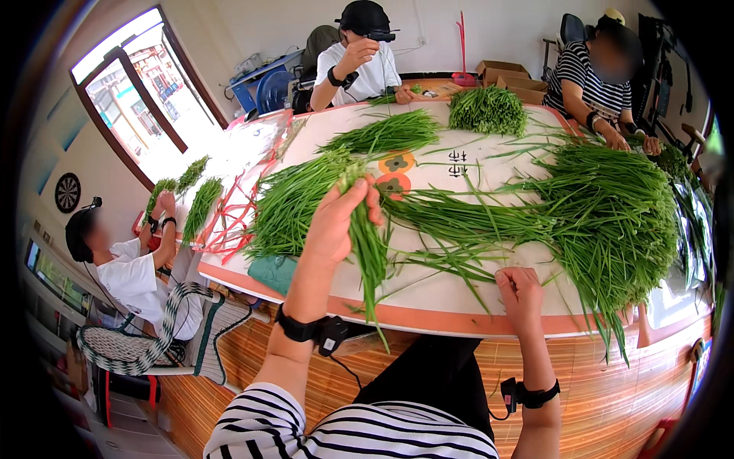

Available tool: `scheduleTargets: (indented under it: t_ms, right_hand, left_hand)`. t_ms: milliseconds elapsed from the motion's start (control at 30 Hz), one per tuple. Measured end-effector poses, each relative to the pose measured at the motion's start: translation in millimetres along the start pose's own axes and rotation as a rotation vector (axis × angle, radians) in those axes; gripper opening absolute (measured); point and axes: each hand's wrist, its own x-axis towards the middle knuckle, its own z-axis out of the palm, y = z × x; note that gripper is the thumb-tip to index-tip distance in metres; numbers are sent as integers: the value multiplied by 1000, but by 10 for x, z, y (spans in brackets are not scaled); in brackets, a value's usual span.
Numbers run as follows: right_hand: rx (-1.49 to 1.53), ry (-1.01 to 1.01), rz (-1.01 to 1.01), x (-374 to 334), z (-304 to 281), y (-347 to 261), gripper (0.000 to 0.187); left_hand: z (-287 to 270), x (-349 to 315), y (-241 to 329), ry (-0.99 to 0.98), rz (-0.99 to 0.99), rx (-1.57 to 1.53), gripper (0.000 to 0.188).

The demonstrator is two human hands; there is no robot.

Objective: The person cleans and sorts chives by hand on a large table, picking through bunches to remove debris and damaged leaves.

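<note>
Stalks (pixel 369 245): left fingers (pixel 373 200) clasping; right fingers (pixel 523 280) curled, contents unclear; white table (pixel 424 302), orange floor (pixel 596 382).

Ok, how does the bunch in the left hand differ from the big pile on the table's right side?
The held bunch is a slim handful; the big pile is far larger. The held bunch is gripped in the left hand, while the big pile lies loose on the table. Both are long, thin green stalks.
</note>
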Motion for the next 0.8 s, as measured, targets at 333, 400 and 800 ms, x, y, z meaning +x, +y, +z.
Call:
scheduleTargets:
  t_ms: [333,400,800]
  right_hand:
    - [4,-1,-39,-38,0,36,8]
    - [-9,2,-46,-34,12,33,7]
    - [-44,-6,-60,-18,-26,56,9]
  left_hand:
    - [-406,39,1418,417,518,1529,30]
    - [-646,239,1554,409,579,1850,26]
    - [-1760,1365,415,117,181,2103,27]
